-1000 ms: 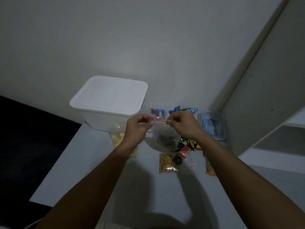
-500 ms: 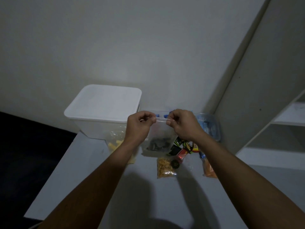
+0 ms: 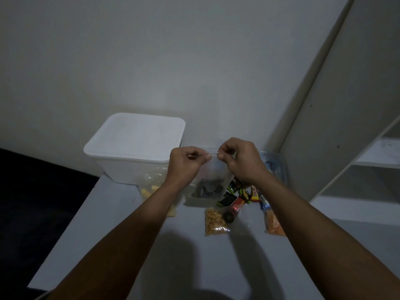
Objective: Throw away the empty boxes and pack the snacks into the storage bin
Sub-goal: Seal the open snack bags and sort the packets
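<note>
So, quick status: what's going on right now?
Left hand, right hand pinch clear zip bag top. Storage bin lid on. Loose snack packets on table.

storage bin (image 3: pixel 134 146) left on table (image 3: pixel 104 234), snack packets (image 3: pixel 236 200) right, zip bag (image 3: pixel 211 180) between

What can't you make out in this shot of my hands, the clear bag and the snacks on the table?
Head view only:
- Clear bag: dark contents too dim to identify.
- Yellow snack bag: partly behind the left forearm.
- Storage bin: lid on, inside hidden.
- Blue container: partly behind the right hand.
- Left hand: fingertips curled under.
</note>
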